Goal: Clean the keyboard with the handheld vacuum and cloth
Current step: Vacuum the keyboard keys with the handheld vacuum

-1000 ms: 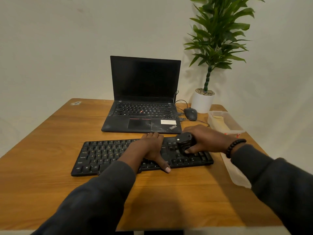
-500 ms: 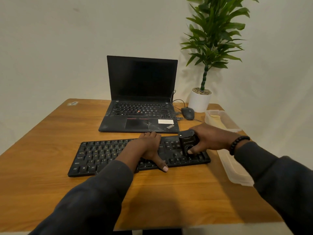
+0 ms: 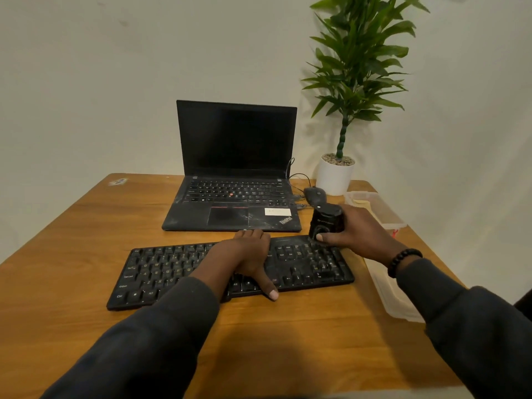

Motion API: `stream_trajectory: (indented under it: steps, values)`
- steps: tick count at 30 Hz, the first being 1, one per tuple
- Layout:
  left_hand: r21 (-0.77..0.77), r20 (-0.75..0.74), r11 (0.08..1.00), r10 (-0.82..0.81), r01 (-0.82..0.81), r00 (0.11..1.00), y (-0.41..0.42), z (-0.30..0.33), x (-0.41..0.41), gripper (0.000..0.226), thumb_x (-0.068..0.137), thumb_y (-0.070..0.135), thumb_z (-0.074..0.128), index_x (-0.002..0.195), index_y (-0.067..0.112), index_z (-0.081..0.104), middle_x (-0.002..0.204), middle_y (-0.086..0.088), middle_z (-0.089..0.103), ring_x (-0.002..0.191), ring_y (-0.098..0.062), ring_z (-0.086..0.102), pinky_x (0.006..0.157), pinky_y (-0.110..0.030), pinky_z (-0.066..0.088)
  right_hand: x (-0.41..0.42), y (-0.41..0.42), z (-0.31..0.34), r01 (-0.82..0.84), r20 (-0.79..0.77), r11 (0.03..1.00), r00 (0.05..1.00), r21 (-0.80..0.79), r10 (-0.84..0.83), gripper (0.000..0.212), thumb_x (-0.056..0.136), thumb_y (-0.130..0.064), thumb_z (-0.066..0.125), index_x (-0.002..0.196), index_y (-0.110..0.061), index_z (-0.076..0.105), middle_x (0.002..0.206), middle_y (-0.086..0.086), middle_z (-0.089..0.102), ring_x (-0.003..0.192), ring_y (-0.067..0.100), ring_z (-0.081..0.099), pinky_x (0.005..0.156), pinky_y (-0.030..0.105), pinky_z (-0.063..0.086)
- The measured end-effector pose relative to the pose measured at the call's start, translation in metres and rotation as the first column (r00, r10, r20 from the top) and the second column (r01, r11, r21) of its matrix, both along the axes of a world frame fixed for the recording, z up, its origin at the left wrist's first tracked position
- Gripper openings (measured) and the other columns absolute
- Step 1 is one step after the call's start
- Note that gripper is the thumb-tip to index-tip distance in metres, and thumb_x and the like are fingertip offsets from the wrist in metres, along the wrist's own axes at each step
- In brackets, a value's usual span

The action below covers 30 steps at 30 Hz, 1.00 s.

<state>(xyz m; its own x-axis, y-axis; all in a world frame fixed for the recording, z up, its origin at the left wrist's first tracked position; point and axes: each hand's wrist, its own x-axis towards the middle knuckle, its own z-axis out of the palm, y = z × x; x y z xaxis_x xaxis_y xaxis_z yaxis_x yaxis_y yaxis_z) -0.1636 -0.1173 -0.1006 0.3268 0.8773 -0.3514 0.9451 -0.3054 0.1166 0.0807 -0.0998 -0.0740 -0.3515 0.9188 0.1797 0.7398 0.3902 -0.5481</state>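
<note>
1. Our right hand (image 3: 357, 231) curls its fingers and thumb around the small black vacuum (image 3: 326, 223), holding it upright with its lower end on the far right corner of the keyboard (image 3: 161, 272).
2. Our left hand (image 3: 247, 254) lies flat on the middle of the keyboard, fingers straight and together over the far rows, thumb stretched past the near edge onto the table (image 3: 288, 341).
3. The keyboard lies across the table in front of us, slightly slanted, dusty on its right side.
4. Beyond it sits an open laptop (image 3: 236, 180) with a dark screen; a mouse (image 3: 315, 195) lies just behind the vacuum.
5. A potted plant (image 3: 335, 174) stands at the far right, with a clear plastic box (image 3: 383, 211) beside it and its lid (image 3: 397, 300) under our right wrist. We cannot make out the cloth.
</note>
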Motion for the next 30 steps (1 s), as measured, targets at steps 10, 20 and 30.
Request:
stream_trajectory:
  steps: [10,20,30]
  values:
    - [0.027,-0.017,1.000,-0.015,0.016,1.000,0.004,-0.005,0.023,0.137,0.053,0.075,0.080,0.155,0.013,0.013,0.163,-0.011,0.011,0.149,-0.036,0.009,0.122,-0.051,0.012,-0.020,0.017,-0.007,-0.039,0.233,0.999,0.972,-0.002,0.038,0.045,0.077,-0.031,0.079,0.115,-0.018,0.059,0.111,-0.004,0.066,0.101,0.012,0.060,0.085,0.025,0.049]
    - [0.026,-0.060,0.999,-0.018,0.020,0.998,0.002,-0.003,0.026,0.138,0.055,0.074,0.079,0.157,0.011,0.009,0.165,-0.012,0.003,0.150,-0.037,0.003,0.122,-0.050,0.008,-0.027,0.016,-0.007,-0.037,0.208,0.994,0.977,-0.100,0.057,0.044,0.077,-0.035,0.078,0.113,-0.017,0.060,0.105,-0.005,0.068,0.095,0.009,0.062,0.078,0.021,0.049]
    - [0.036,0.081,0.999,0.011,-0.014,0.997,0.008,-0.009,0.049,0.130,0.055,0.077,0.077,0.150,0.008,0.020,0.157,-0.014,0.022,0.144,-0.036,0.020,0.120,-0.052,0.019,-0.005,0.014,-0.013,0.202,-0.166,0.971,0.961,-0.125,-0.221,0.048,0.076,-0.040,0.078,0.116,-0.019,0.060,0.103,-0.005,0.069,0.083,0.006,0.063,0.064,0.021,0.050]
